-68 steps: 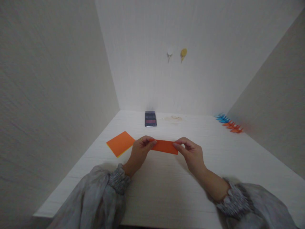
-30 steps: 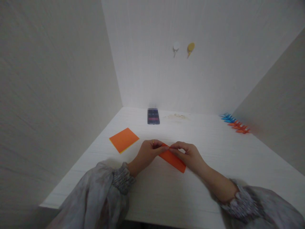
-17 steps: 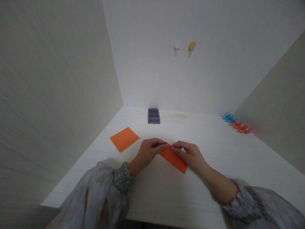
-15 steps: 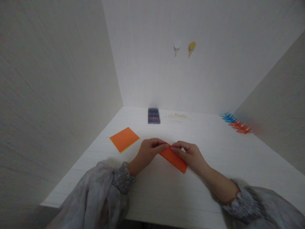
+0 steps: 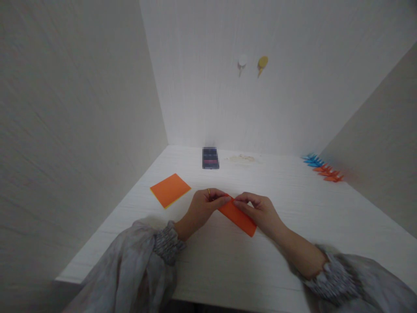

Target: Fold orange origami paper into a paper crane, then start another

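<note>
An orange sheet of folded paper [image 5: 239, 218] slants across the front middle of the table, held along its upper edge by both hands. My left hand [image 5: 208, 203], with a ring on one finger, pinches the paper's upper left corner between thumb and fingers. Close beside it, my right hand [image 5: 257, 206] pinches the same edge, its thumb and fingertips nearly meeting the left ones. The fingertips hide part of that edge. To the left of my left hand lies a flat stack of orange paper [image 5: 170, 190] with a yellow lower edge.
A dark, blurred-out flat object [image 5: 210, 158] lies near the back wall. Folded blue paper shapes [image 5: 313, 161] and orange paper shapes [image 5: 328, 173] line the right side. A white hook [image 5: 242, 61] and a yellow hook [image 5: 263, 62] are on the back wall. Walls enclose the white table [image 5: 208, 274].
</note>
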Demonstrator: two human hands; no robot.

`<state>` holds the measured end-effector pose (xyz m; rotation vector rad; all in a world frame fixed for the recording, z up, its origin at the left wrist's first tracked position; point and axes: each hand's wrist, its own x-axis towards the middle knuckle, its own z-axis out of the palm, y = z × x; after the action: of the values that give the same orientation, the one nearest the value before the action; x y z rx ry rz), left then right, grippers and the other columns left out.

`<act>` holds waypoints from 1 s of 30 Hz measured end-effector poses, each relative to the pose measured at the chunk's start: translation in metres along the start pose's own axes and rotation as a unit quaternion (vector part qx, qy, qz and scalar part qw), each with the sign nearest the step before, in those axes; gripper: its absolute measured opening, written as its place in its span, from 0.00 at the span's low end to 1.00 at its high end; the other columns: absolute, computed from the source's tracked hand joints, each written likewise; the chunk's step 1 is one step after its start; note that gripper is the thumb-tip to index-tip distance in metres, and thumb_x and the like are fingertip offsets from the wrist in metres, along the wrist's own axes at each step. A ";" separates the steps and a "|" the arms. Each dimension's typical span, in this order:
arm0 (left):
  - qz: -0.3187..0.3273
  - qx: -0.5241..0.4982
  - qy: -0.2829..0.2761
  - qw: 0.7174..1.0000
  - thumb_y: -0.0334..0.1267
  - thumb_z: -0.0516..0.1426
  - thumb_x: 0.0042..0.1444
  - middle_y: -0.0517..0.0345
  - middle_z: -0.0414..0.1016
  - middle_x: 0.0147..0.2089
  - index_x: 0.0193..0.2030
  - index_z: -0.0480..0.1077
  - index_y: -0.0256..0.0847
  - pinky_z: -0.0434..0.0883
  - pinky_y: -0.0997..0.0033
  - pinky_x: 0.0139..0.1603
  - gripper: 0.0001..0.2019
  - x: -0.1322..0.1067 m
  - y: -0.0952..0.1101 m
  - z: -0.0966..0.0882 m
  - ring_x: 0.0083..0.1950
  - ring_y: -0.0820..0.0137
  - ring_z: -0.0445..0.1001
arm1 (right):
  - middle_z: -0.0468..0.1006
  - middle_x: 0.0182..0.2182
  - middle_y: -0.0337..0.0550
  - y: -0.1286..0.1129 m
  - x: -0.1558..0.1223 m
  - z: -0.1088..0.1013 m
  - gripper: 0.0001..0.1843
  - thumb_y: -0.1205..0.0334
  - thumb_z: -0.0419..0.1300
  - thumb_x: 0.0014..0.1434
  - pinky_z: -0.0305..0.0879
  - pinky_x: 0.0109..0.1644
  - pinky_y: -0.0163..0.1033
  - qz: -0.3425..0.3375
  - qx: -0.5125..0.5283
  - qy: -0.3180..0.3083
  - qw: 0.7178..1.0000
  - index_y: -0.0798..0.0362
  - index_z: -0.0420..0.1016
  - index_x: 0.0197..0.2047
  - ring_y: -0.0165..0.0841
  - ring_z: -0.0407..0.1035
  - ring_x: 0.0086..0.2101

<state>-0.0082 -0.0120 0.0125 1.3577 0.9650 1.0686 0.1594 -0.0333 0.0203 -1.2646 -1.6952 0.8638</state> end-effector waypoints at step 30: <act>0.013 0.013 -0.005 1.000 0.42 0.60 0.43 0.60 0.74 0.26 0.27 0.72 0.36 0.65 0.75 0.32 0.10 0.001 -0.003 -0.001 0.28 0.75 0.68 | 0.74 0.25 0.39 0.004 0.001 0.000 0.08 0.58 0.57 0.50 0.61 0.35 0.36 0.007 -0.016 -0.016 1.000 0.53 0.74 0.28 0.31 0.66 0.29</act>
<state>-0.0091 -0.0106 0.0092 1.3985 0.9591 1.0724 0.1610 -0.0311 0.0172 -1.2920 -1.7333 0.8726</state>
